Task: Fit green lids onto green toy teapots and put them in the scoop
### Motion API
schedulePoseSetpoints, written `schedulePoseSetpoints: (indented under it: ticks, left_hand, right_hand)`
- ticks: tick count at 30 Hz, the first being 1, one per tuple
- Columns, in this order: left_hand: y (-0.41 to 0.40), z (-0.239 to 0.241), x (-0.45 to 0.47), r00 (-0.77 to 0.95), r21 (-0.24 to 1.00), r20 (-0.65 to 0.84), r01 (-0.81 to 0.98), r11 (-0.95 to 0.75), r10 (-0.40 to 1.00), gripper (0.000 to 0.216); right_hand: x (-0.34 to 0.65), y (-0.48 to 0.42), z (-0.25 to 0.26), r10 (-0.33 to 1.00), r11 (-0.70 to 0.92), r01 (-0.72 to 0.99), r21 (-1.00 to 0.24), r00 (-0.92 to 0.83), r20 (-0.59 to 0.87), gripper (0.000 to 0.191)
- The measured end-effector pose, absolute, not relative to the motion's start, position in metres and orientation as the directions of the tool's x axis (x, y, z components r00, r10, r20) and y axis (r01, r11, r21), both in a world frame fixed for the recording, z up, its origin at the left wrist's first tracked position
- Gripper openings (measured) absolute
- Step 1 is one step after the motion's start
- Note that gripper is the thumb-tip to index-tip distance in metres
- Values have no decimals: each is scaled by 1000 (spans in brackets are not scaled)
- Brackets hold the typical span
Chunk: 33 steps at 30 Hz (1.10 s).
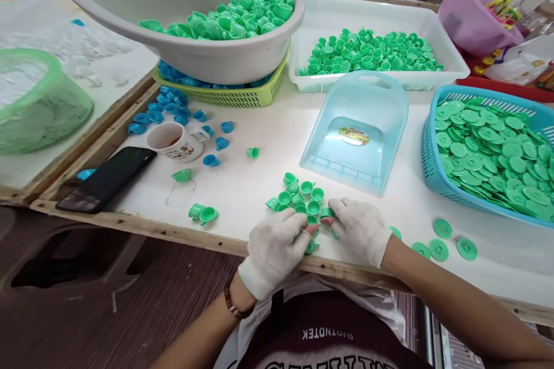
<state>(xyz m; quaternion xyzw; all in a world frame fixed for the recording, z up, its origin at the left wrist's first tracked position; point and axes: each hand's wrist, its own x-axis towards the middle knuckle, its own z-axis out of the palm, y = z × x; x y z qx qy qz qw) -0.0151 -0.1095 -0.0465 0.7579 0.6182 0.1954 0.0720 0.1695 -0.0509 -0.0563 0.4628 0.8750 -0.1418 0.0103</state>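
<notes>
So both my hands are down at the near edge of the tabletop [259,127], gloved, pretty much knuckle to knuckle. Left hand [273,252] is curled around a small green cup [310,247], fingers half closed on it. Right hand [360,229] pinches another green piece [328,213] at its fingertips; can't make out how tight. The little pile of green cups [298,195] sits just past my fingers, touching them. Clear blue scoop [357,130] lies further in, toward the middle.
</notes>
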Motion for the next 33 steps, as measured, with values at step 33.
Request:
schedulePoseSetpoints:
  ticks: [33]
  left_hand:
    - [-91,-40,-10,16,941,-171,301,158,985,17]
  right_hand:
    - [197,-32,-49,800,75,510,-857,-544,-253,25]
